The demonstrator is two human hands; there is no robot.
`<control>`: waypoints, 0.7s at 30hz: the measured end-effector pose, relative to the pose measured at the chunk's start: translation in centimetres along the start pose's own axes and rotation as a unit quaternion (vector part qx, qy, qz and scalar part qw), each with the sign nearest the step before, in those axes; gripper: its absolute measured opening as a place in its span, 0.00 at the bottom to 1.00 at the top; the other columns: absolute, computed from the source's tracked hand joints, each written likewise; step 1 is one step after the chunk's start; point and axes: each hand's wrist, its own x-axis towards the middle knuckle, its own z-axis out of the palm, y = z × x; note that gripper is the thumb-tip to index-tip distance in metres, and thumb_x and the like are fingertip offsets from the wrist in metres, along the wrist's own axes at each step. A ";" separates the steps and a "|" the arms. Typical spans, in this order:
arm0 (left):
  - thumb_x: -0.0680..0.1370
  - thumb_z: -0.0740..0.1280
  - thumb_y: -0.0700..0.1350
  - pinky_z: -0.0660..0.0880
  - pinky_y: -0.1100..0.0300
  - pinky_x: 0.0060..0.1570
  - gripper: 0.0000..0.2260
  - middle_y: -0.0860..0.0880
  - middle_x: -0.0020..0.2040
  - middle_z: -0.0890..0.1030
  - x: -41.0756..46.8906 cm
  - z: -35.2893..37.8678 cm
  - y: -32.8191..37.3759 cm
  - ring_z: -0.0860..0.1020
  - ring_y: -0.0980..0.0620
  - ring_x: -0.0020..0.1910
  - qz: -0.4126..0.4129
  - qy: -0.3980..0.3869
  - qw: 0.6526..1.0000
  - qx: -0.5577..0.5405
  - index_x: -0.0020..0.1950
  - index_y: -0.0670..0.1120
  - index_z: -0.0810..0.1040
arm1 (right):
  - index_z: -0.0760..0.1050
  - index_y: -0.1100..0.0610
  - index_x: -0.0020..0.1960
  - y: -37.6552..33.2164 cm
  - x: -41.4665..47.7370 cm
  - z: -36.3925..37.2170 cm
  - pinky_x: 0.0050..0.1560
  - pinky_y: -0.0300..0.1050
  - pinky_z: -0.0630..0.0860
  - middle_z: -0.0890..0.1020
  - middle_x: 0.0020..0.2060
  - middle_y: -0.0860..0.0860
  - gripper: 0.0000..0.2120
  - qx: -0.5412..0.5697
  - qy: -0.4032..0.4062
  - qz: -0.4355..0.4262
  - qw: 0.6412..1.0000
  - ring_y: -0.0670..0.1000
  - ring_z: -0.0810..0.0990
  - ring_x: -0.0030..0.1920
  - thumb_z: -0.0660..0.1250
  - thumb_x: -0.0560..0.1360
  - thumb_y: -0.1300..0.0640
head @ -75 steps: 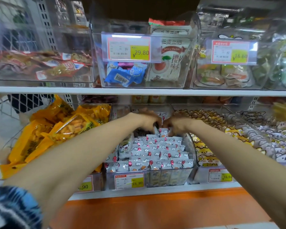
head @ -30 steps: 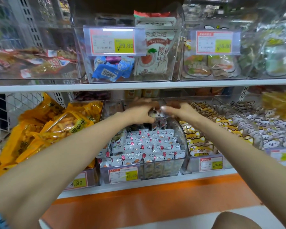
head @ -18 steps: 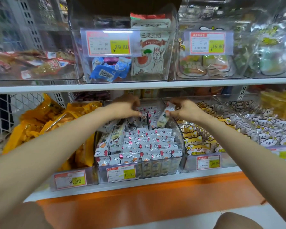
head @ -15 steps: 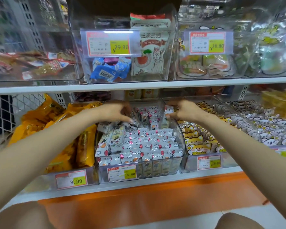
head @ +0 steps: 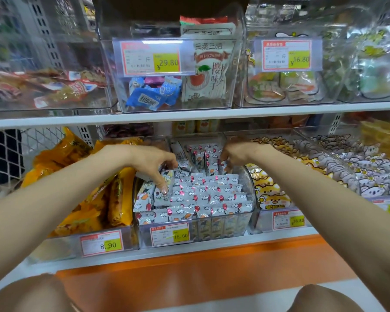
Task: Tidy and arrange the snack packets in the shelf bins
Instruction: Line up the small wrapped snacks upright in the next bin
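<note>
Our left hand (head: 149, 164) is pinching a loose packet (head: 161, 200) at the middle bin's (head: 250, 188) left side.
It is hanging just under our fingers, touching the rows of white packets (head: 208, 194). Our right hand (head: 235, 155) is curling among upright packets (head: 208, 158) at the back right; we cannot tell whether it is gripping one. Orange bags (head: 83, 212) are crowding the neighbouring bin leftward.
</note>
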 end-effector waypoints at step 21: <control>0.55 0.70 0.73 0.73 0.62 0.42 0.31 0.59 0.40 0.81 -0.6 -1.0 -1.5 0.78 0.58 0.41 0.017 0.085 0.978 -0.189 0.46 0.53 0.77 | 0.78 0.58 0.57 0.0 0.5 2.0 0.39 0.38 0.72 0.79 0.48 0.51 0.16 0.099 0.057 -0.020 0.993 0.47 0.75 0.41 0.57 0.75 0.69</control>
